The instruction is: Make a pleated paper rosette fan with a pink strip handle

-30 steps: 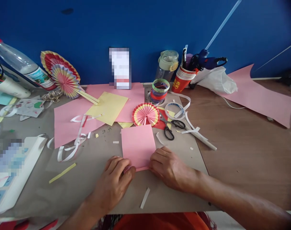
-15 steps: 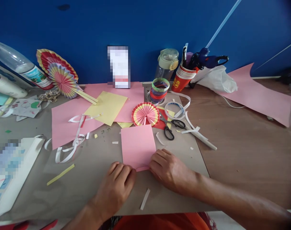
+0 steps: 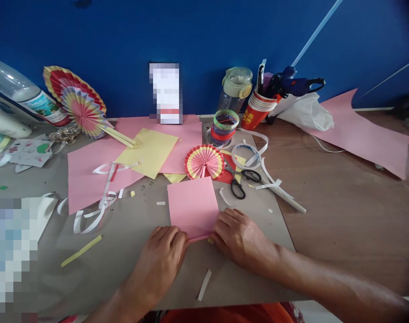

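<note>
A pink sheet of paper (image 3: 193,205) lies in front of me, with a narrow fold along its near edge. My left hand (image 3: 167,251) grips the near left corner, fingers curled and pressed together. At the near right corner, my right hand (image 3: 236,233) pinches the same edge, its fingers closed. The fingertips of both hands are partly hidden behind knuckles and paper. Just beyond the sheet sits a small round pleated paper fan (image 3: 204,161) in pink, yellow and red. Black-handled scissors (image 3: 239,181) rest to its right.
A roll of tape (image 3: 246,155), a jar (image 3: 224,128) and a red paper cup (image 3: 256,110) holding tools stand at the back right. Yellow paper (image 3: 150,152) and a larger pleated fan (image 3: 79,105) lie back left. White strips (image 3: 93,220) and a bottle (image 3: 32,94) are at left.
The folded near edge of the pink paper now looks narrower and more pressed down. Both hands stay at its corners, shifted only slightly. The view has turned a little to the right.
</note>
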A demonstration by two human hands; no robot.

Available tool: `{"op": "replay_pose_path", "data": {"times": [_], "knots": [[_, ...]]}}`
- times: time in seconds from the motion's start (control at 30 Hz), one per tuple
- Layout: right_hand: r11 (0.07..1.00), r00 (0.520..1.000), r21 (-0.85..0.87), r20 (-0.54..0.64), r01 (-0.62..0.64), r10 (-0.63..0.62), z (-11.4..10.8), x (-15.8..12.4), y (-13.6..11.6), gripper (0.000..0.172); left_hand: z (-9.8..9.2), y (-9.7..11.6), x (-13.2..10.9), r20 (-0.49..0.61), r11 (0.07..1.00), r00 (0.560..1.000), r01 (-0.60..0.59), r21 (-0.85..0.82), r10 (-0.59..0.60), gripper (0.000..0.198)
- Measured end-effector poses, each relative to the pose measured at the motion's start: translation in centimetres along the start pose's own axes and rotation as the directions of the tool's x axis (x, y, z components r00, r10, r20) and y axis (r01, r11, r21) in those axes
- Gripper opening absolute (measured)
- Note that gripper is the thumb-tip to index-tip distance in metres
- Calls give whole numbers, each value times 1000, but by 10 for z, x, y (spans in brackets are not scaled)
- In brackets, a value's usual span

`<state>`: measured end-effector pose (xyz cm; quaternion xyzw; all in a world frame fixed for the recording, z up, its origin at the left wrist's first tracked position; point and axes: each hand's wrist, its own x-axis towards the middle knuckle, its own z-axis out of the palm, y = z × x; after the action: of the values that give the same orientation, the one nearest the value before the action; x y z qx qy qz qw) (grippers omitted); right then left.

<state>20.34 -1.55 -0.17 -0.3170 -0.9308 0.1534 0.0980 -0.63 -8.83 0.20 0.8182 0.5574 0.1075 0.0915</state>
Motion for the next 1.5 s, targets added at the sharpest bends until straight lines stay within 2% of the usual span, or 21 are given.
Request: {"op": "replay_pose_path", "data": {"times": [0.1,0.23,0.4,0.6,0.73,0.93,1.0,1.07,1.13,1.2,1.3,1.4,1.5], "knots": [[997,998,38,16,-69,69,0,1,0,18,-1,1,1,-37,999,999,31,-39,-32,9],[986,986,51,56,-158,155,-2,2,-1,12,-1,1,1,-3,996,999,39,-74,-40,14],[969,957,71,189,-238,221,-9,6,2,6,2,0,0,-18,994,998,65,-82,-67,11],[965,890,-29,379,-261,252,-24,8,8,9,5,-1,-6,-40,989,992,113,-98,-118,11],[969,874,-71,419,-238,245,-29,10,10,11,4,-3,-10,-76,990,990,111,-91,-118,9],[977,885,-87,413,-196,214,-27,9,12,13,-2,-12,-19,-128,991,984,122,-45,-127,9],[978,894,-88,398,-187,207,-26,9,12,14,-5,-11,-23,-190,993,975,122,1,-119,9],[981,906,-93,377,-170,192,-26,8,13,14,-9,-5,-24,-286,996,956,81,26,-71,11],[983,917,-104,358,-150,178,-25,8,12,13,-11,3,-21,-324,1000,946,4,19,3,17],[982,920,-112,347,-152,182,-25,8,12,13,-9,11,-15,-240,998,969,-64,18,67,19],[980,921,-97,338,-171,195,-26,7,10,13,-5,16,-5,-94,996,992,-80,35,83,17],[986,938,-68,307,-150,163,-28,3,9,8,-3,14,0,-57,998,996,-61,24,63,18],[997,978,-41,201,-58,65,-28,0,5,11,-4,12,1,-38,998,997,-59,21,60,20]]}}
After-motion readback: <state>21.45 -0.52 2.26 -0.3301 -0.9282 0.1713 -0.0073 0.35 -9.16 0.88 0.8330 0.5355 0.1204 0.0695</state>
